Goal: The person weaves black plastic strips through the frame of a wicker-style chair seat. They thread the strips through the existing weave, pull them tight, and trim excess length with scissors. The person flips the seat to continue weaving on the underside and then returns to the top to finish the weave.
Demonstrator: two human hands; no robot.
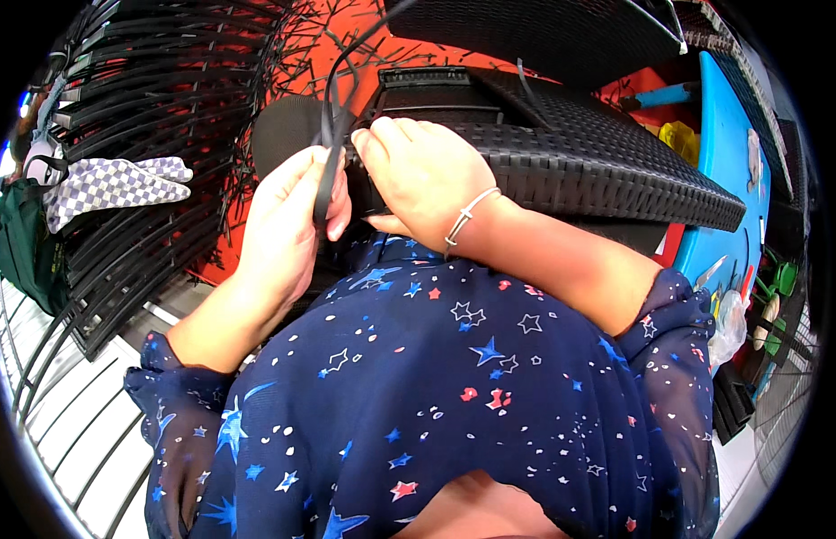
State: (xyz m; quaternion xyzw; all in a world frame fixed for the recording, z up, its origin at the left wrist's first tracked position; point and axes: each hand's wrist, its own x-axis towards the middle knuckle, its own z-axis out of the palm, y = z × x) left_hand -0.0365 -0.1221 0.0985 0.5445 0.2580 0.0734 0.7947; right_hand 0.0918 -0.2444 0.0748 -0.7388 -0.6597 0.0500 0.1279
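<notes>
A flat black plastic strip (pixel 325 184) is pinched between the thumb and fingers of my left hand (pixel 287 211); its loose length loops up and away past the top of the view. Just to the right, my right hand (pixel 427 171) is closed over the near left edge of a black woven rattan piece (pixel 606 166), fingers bent over its rim. Part of that grip is hidden behind the hand itself. The woven piece lies in front of me and stretches off to the right. A short strip end (pixel 528 85) sticks up from its weave.
Many long black strips (pixel 157 81) fan out at the left, beside a checkered cloth (pixel 121 189). Strip offcuts litter a red surface (pixel 346 36). Another woven black panel (pixel 535 36) lies at the far side. A blue panel (pixel 721 135) and a yellow item (pixel 678 139) are at right.
</notes>
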